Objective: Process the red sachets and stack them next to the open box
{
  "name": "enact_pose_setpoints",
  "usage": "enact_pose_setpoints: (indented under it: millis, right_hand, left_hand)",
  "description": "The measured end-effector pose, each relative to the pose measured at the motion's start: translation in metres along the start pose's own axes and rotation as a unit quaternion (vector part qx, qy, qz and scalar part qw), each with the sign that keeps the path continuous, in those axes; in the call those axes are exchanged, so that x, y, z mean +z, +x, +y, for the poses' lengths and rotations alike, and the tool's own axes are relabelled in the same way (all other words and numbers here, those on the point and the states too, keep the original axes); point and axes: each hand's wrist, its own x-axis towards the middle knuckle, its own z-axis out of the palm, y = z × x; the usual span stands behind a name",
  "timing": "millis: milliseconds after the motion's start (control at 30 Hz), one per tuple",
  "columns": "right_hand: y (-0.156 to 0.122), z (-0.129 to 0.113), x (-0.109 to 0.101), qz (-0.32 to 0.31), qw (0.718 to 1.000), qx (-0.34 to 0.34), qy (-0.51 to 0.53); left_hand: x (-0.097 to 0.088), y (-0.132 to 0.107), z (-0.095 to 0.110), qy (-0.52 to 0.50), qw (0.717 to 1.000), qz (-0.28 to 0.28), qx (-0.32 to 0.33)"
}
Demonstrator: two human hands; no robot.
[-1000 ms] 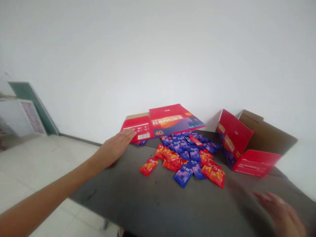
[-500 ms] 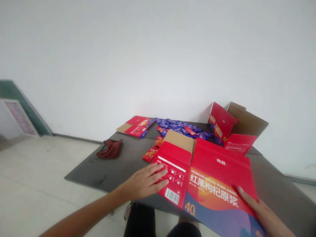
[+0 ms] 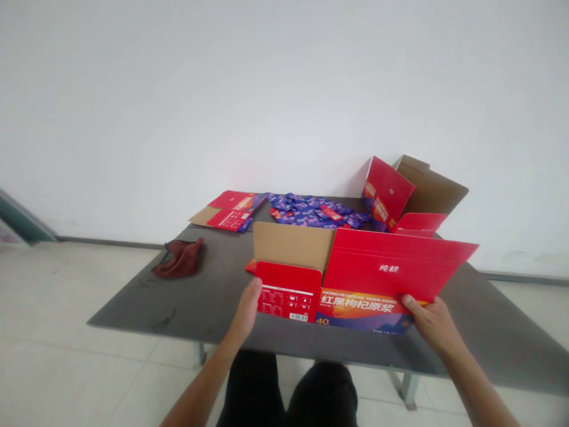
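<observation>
Between my hands is a red, orange and purple cardboard box [image 3: 355,308], upright above the front of the table, its upper flaps raised and brown board showing inside. At its left end, my left hand [image 3: 247,305] grips the edge of the narrow panel with the barcode. My right hand [image 3: 429,320] holds the right end, thumb on the printed front and fingers behind, out of sight. Behind the box lie many purple sachets [image 3: 306,207], with a few red ones among them. An orange-red sachet [image 3: 251,267] peeks out beside the box's left edge.
Flattened boxes [image 3: 235,204] lie at the back left of the grey table [image 3: 133,299]. A dark red cloth [image 3: 180,258] rests near the left edge. Another open box [image 3: 391,193] stands at the back right by the wall. Framed boards lean at far left.
The box has turned from a flat, slanting pose to upright and squared open, farther from me. My left hand went from lying flat on its side panel to gripping its left edge.
</observation>
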Motion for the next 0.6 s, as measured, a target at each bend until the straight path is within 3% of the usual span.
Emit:
enact_pose_setpoints:
  millis: [233,300,467,600]
  right_hand:
    - [0.003,0.027,0.016,-0.022,0.997,-0.067,-0.014]
    - [0.001,0.032,0.023,-0.049,0.995,-0.085,-0.017]
    - [-0.003,0.031,0.043,-0.051,0.992,-0.114,-0.012]
    - [-0.005,0.028,0.055,-0.03,0.986,-0.162,0.012]
  left_hand:
    - [-0.005,0.005,-0.019,0.075,0.996,0.015,0.05]
    - [0.002,0.003,-0.032,0.074,0.995,-0.014,0.059]
    - [0.023,-0.007,-0.051,0.031,0.982,-0.167,0.079]
    - [0.024,-0.01,-0.049,0.019,0.978,-0.193,0.079]
